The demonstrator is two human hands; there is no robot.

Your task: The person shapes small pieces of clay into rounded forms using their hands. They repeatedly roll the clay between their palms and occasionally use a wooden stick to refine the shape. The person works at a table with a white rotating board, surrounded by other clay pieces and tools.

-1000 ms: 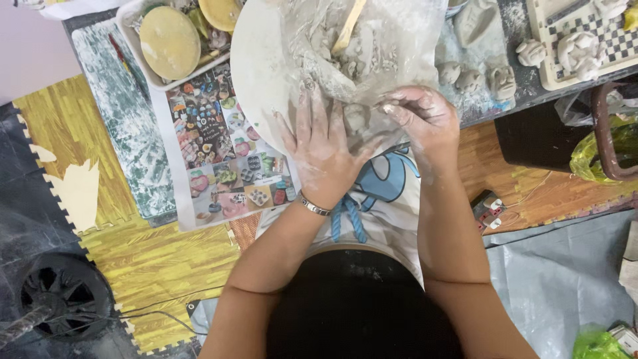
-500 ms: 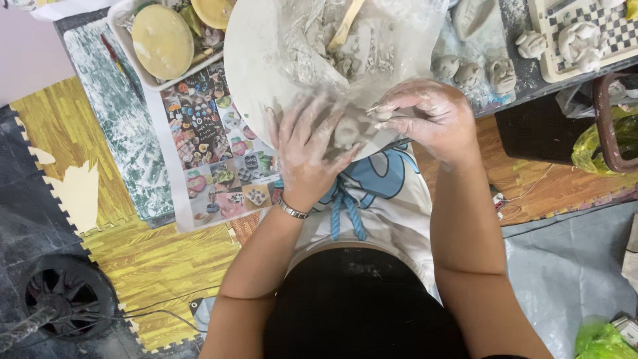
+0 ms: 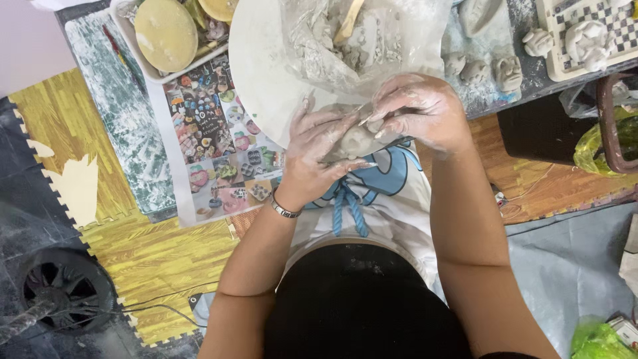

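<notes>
Your left hand (image 3: 319,149) and right hand (image 3: 419,110) both clasped round grey clay lump (image 3: 359,141), held at near edge of round white board (image 3: 259,73). Lump rough, unshaped. Finished clay figures (image 3: 495,70) stand far right on surface (image 3: 531,80).

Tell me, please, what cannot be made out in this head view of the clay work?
- Clay lump: its shape, covered by the left hand and right hand.
- Contents of the plastic bag: blurred by film, cut by the top edge.
- Checkered board: cut by the corner.
</notes>
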